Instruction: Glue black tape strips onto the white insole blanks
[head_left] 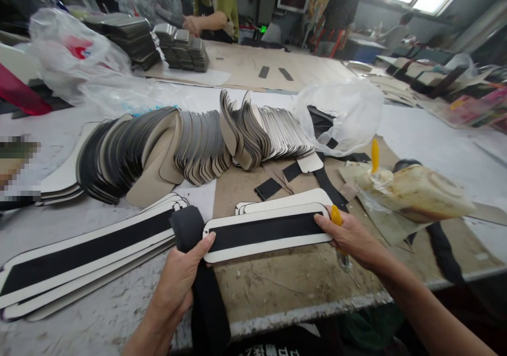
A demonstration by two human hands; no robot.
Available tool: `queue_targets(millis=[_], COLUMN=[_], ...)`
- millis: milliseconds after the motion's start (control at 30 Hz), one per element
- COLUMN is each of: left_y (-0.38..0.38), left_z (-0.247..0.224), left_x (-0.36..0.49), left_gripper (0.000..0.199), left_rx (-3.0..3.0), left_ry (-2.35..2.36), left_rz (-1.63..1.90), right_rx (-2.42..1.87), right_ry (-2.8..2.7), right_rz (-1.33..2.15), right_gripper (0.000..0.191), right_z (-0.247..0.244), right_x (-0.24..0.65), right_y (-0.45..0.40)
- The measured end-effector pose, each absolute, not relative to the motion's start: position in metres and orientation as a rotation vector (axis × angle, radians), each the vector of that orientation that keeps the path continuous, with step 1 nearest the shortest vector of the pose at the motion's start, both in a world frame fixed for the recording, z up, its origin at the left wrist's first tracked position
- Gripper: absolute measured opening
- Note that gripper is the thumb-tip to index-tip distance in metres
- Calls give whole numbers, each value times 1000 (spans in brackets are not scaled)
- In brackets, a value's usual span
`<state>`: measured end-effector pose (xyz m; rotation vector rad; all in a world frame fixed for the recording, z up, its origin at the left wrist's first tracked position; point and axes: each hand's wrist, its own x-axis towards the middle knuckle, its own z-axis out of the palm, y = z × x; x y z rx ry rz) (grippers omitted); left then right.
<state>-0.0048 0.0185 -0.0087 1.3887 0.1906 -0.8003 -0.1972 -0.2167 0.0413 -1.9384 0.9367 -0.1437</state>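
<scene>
Between my hands is a long white panel (269,251) with rounded corners and a black strip (265,231) lying along its middle. My left hand (174,282) grips its left end, thumb on top. A wide black band (214,303) hangs beside that hand, its upper part folded over near the panel's end. At the other end, my right hand (352,234) pinches the panel with its thumb on the strip. A yellow-handled tool (336,216) is also in the right hand; its kind is hidden by the fingers. More white panels (285,203) lie just behind.
Finished-looking strip panels (91,250) are stacked at left. A long row of curved pieces (202,144) stands across the table. At right lies a stained glue container (428,192) with a yellow handle. A plastic bag (356,113) sits behind. A co-worker (216,12) stands across the table.
</scene>
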Motion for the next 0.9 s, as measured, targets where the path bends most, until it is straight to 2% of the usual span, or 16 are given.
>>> queue_targets(millis=[233, 567, 900], left_y=[17, 21, 37], left_z=[-3, 1, -2], left_x=[-5, -10, -6], left_gripper=[55, 58, 43], left_rx=[1336, 1140, 1342], left_ry=[163, 103, 122], left_rz=[-803, -865, -882], right_rx=[-1942, -1459, -1607], right_ry=[908, 918, 883], right_rz=[-145, -81, -171], right_gripper=[46, 54, 55], right_z=[41, 36, 45], right_x=[-198, -205, -179], right_y=[-220, -222, -215])
